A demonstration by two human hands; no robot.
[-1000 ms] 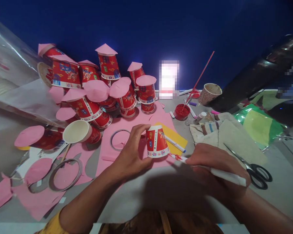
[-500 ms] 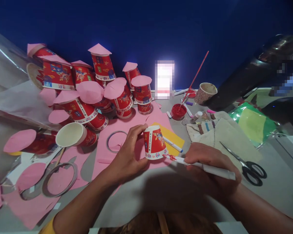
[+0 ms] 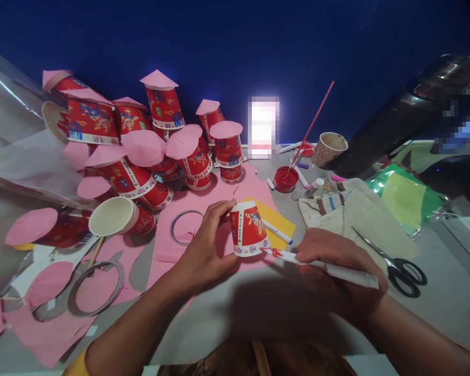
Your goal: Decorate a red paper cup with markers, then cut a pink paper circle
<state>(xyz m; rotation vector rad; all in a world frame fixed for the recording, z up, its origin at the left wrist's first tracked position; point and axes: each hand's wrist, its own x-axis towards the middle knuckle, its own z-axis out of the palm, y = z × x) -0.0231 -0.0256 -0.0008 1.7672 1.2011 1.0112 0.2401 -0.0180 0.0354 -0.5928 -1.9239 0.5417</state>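
Paper cup (image 3: pixel 247 227), red with a flowered white rim, is showing base-up at the center of the frame; whether its rim is resting on anything is impossible to tell. The left hand (image 3: pixel 211 243) is closing its grip around the cup's left side, fingers high, thumb low. The right hand (image 3: pixel 340 261) is gripping a white pen (image 3: pixel 350 275), whose red-smeared tip is touching, or pointing just beside, the lower right rim. The cup is looking light, thin-walled and easily dented; the firm rims at base and mouth are offering the safest hold, while any wet red color would be slippery. Pink paper (image 3: pixel 215 196) is lying behind, with yellow paper (image 3: pixel 282 216) and a blue-capped marker (image 3: pixel 277 231) crowding the cup's right. A tape ring (image 3: pixel 173 230) is lying left, beyond the left hand, and scissors (image 3: pixel 391 264) are lying right, near the right hand. Room for moving is opening toward the lower middle, where the gray bench (image 3: pixel 203 318) is showing, partly shadowed.
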